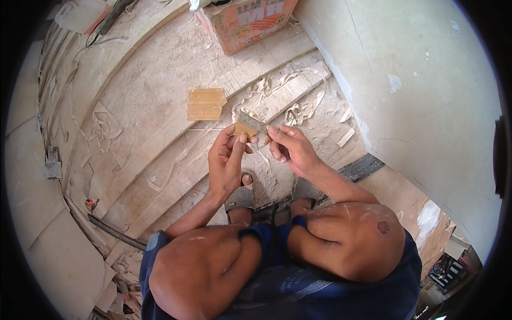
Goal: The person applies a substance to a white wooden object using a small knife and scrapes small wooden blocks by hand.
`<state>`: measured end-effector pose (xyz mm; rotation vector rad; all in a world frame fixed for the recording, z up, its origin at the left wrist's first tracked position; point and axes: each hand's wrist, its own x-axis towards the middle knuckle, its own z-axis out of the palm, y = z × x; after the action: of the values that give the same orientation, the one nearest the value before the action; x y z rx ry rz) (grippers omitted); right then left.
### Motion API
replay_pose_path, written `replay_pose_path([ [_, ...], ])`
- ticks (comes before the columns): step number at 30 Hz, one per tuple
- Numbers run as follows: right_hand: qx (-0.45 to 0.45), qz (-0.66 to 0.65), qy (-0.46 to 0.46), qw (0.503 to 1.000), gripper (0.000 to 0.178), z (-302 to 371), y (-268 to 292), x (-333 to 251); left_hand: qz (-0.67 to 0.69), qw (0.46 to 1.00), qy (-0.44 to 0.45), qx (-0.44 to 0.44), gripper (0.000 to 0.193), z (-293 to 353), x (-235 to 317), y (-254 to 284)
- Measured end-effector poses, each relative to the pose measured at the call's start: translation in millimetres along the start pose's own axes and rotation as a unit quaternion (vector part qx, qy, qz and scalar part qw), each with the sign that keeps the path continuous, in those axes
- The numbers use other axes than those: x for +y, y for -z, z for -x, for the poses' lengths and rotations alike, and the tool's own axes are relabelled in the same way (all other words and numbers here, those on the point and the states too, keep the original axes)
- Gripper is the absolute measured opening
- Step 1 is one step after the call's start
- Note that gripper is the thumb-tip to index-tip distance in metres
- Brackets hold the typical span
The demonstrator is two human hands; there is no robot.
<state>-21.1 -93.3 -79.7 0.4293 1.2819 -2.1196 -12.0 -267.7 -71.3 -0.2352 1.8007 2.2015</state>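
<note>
"Well, where is the small tan piece [245, 130] sitting?"
"Above the floor [144, 80]: the left hand [228, 157] is gripping it in a closed pinch, while the right hand [293, 149] is nipping one end of a flat grey strip [250, 120] overlapping it."
"How is it handling?"
"It's probably feeling light, stiff, maybe brittle; its edges are offering the safest hold. A larger tan panel [205, 104] is lying beyond."

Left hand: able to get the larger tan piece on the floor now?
Probably yes: the larger tan piece lies just ahead of the left hand, with nothing visible in between. That hand pinches a small tan piece, so it likely needs to let go first.
</note>
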Motion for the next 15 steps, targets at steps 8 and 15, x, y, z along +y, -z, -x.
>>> replay_pose_path([
  [8, 0.01, 0.011, 0.011, 1.0, 0.03, -2, 2, 4, -0.005, 1.0, -0.007, 0.0, 0.028, -1, -3, 0],
  [15, 0.014, 0.0, 0.005, 1.0, 0.03, -8, 3, 10, -0.002, 1.0, 0.017, 0.01, 0.028, -3, -7, 1],
])
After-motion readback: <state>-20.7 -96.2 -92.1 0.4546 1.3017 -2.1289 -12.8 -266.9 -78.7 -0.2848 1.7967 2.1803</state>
